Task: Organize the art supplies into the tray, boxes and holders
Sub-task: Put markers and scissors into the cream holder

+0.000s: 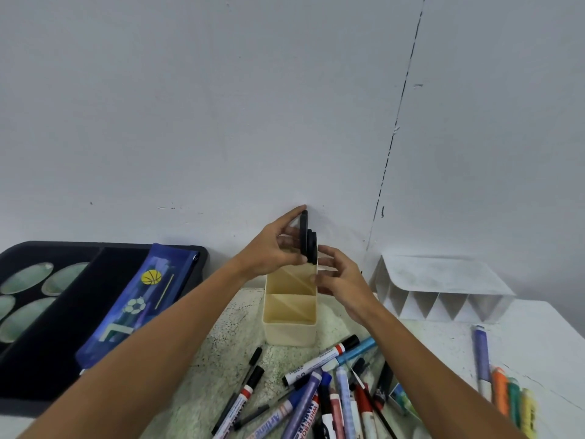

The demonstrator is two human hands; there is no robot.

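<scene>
My left hand (274, 248) grips what look like black discs (308, 237) over the cream holder (289, 312); right hand (340, 277) steadies it, markers (316, 394) crowding the desk (221, 337).

Cream holder (289, 324): upright on the table, open-topped, divided into compartments by slanted partitions. Black flat pieces (308, 237): held on edge above its far compartment. Black tray (38, 359): at left, blue pencil case (133, 307) lying across it. Markers (319, 391): loose, overlapping heap in front of holder. White divided holder (443, 293): at right. Highlighters (509, 396): side by side, far right.
</scene>
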